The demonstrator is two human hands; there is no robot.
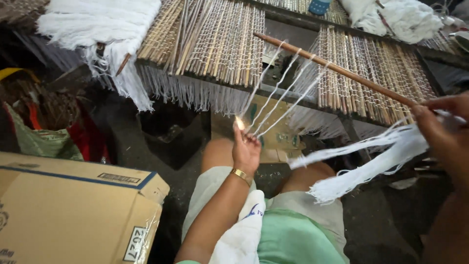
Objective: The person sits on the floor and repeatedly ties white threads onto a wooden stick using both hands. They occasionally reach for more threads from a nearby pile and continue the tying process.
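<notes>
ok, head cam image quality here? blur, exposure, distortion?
Head view: right hand and its white thread bundle are motion-blurred at the frame edge; left hand is sharper, with a blown highlight at its fingertips; floor under the woven stick mat falls into deep shadow; wide-angle bend shows on the wooden rod.

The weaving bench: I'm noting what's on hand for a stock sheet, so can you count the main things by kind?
Woven reed mats on the frame: 2
Wooden rod, held in the right hand: 1
Bundles of white thread: 3
Cardboard boxes: 1
Gold bangle on the left hand: 1
Total: 8
</notes>
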